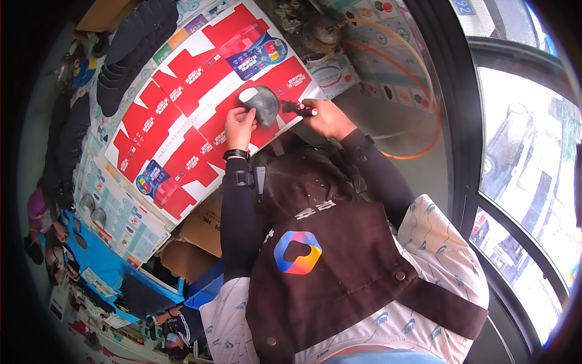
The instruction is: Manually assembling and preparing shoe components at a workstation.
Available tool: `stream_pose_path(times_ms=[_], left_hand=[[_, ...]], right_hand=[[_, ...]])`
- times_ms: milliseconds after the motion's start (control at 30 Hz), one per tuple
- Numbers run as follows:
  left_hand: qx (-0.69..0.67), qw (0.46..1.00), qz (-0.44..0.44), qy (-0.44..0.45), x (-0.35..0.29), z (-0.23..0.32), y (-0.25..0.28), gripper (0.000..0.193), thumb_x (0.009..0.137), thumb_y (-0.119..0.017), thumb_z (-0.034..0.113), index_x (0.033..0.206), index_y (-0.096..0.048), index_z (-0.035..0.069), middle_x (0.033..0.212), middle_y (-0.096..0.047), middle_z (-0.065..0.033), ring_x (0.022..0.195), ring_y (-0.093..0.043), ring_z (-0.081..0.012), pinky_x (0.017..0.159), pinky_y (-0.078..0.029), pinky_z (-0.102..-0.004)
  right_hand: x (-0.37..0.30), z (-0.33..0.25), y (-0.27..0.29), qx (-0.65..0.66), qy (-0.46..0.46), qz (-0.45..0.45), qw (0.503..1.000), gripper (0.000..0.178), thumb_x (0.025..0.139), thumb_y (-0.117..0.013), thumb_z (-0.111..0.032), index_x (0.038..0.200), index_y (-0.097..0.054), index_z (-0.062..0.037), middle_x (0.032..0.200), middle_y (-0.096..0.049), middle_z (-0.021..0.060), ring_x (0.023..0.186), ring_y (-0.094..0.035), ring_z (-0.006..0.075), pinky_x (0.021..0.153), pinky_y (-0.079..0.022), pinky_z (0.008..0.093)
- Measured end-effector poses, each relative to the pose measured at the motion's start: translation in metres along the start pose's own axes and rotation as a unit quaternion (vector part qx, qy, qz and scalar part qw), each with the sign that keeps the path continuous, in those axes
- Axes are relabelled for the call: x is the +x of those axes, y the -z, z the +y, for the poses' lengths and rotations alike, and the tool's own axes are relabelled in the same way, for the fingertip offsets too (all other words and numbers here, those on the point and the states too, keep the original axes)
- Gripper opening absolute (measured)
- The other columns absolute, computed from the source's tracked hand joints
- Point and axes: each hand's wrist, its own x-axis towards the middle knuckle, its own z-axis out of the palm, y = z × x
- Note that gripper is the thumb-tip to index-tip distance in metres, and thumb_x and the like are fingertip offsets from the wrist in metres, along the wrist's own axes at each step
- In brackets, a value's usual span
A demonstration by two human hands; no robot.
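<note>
A dark grey, rounded piece with a pale patch at one end, like a small shoe part, is over the red and white printed cardboard sheet. My left hand pinches its near left edge between thumb and fingers. Close to its right side, my right hand is closed round a slim brush-like tool with red on its handle and a dark head. That head points at the grey piece; whether the two touch, I cannot tell.
Black fabric pieces, like shoe uppers, lie stacked at the far left. A dusty metal object and an orange hose are at the far right. Cardboard and a blue bin stand left of me. Other people are at lower left.
</note>
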Motion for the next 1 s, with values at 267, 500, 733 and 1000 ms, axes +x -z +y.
stream_pose_path(times_ms=[267,500,733,1000], left_hand=[[0.025,0.999,0.027,-0.04,0.001,0.003,-0.01,0.042,0.087,-0.084,0.019,0.112,-0.059,-0.004,0.09,-0.07,-0.0107,0.071,-0.071,-0.0162,0.062,-0.059,-0.0285],[0.046,0.999,0.02,-0.021,0.0,0.004,-0.008,0.042,0.089,-0.083,0.018,0.115,-0.056,-0.002,0.097,-0.067,-0.0104,0.073,-0.07,-0.0158,0.065,-0.059,-0.0282],[0.055,0.997,0.033,-0.045,-0.002,0.009,-0.019,0.043,0.086,-0.085,0.02,0.111,-0.058,-0.002,0.088,-0.068,-0.009,0.068,-0.069,-0.0151,0.062,-0.058,-0.0289],[0.049,0.997,0.033,-0.05,0.002,0.002,-0.013,0.042,0.087,-0.084,0.02,0.111,-0.058,-0.002,0.087,-0.07,-0.0102,0.067,-0.069,-0.0156,0.061,-0.057,-0.0296]], right_hand=[[0.002,0.005,-0.007,-0.026,0.017,0.019,0.999,0.03,0.087,-0.055,-0.02,0.108,-0.07,-0.0046,0.099,-0.069,0.0287,0.098,-0.065,0.0489,0.087,-0.051,0.055],[0.006,-0.006,-0.008,0.055,0.012,0.006,0.998,0.03,0.087,-0.057,-0.02,0.108,-0.07,-0.0029,0.101,-0.068,0.03,0.1,-0.064,0.0485,0.088,-0.051,0.0532],[0.013,-0.011,0.001,0.003,0.01,0.041,0.999,0.028,0.086,-0.056,-0.018,0.107,-0.065,-0.0017,0.099,-0.068,0.0297,0.1,-0.063,0.05,0.086,-0.049,0.0555],[0.004,0.002,-0.009,0.032,0.025,0.004,0.999,0.027,0.088,-0.056,-0.019,0.107,-0.067,-0.0016,0.096,-0.068,0.0295,0.092,-0.065,0.0493,0.081,-0.051,0.0537]])
